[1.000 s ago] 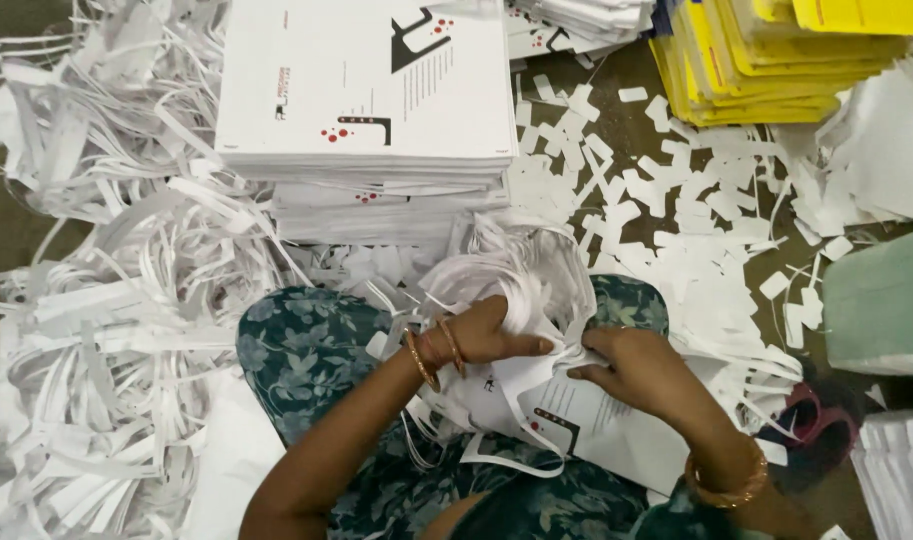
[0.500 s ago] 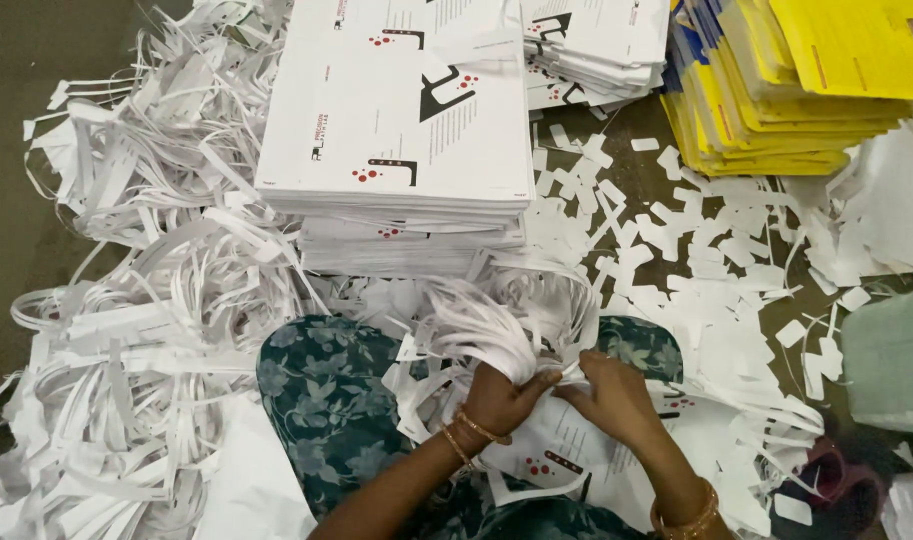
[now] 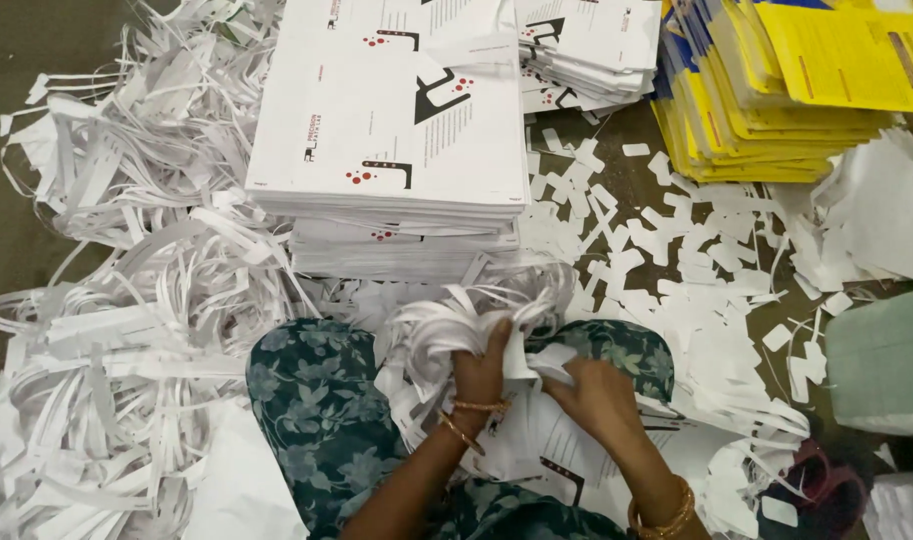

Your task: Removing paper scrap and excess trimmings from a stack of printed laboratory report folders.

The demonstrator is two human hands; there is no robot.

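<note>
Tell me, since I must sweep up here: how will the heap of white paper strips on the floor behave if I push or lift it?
The heap of paper strips looks light and floppy: the thin ribbons curl and loop loosely. Because they lie tangled together, a push would probably drag them along as a springy clump rather than slide them flat. Lifted, loose ends would likely dangle and shed, as with the bunch in the left hand.

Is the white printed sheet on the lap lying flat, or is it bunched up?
Mostly flat: the printed sheet lies spread across the lap. The left hand grips a bunch of paper strips at its top edge; the right hand presses it.
</note>
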